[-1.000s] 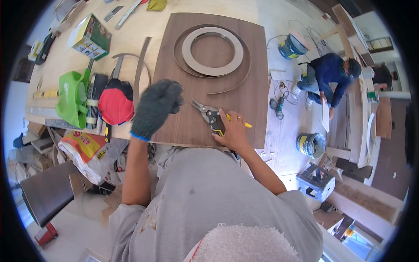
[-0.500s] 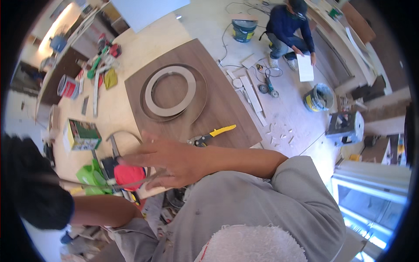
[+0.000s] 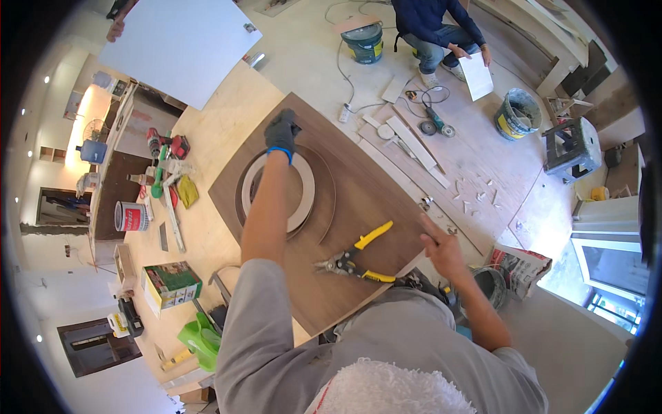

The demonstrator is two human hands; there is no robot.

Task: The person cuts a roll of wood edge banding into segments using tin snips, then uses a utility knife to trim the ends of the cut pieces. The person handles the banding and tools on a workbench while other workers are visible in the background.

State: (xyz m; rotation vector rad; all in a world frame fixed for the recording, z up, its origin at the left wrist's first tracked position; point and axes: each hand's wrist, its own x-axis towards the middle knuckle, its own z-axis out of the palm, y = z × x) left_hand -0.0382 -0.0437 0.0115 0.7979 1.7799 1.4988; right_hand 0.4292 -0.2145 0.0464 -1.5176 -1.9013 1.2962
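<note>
My left hand (image 3: 283, 131), in a dark glove with a blue cuff, is at the far edge of a flat grey ring (image 3: 307, 186) lying on a brown board (image 3: 379, 186). Its fingers look curled; what they hold, if anything, is hidden. A thin, dark curved strip (image 3: 334, 200) runs loosely round the ring. My right hand (image 3: 445, 252) is bare, fingers apart, by the board's right edge, with nothing visible in it. Between my arms, yellow-handled tin snips (image 3: 352, 259) lie on the board, handles spread.
Red and green power tools (image 3: 167, 146), a paint can (image 3: 131, 217) and a green box (image 3: 172, 283) stand to the left. A person (image 3: 441, 34) sits far right holding a white piece. Another hand (image 3: 115, 29) grips a large white panel. An angle grinder (image 3: 437, 124) lies among offcuts.
My left hand has gone from the far left to the ring. My right hand has moved right, off the thin strip it was at. The view has shifted, showing the whole snips.
</note>
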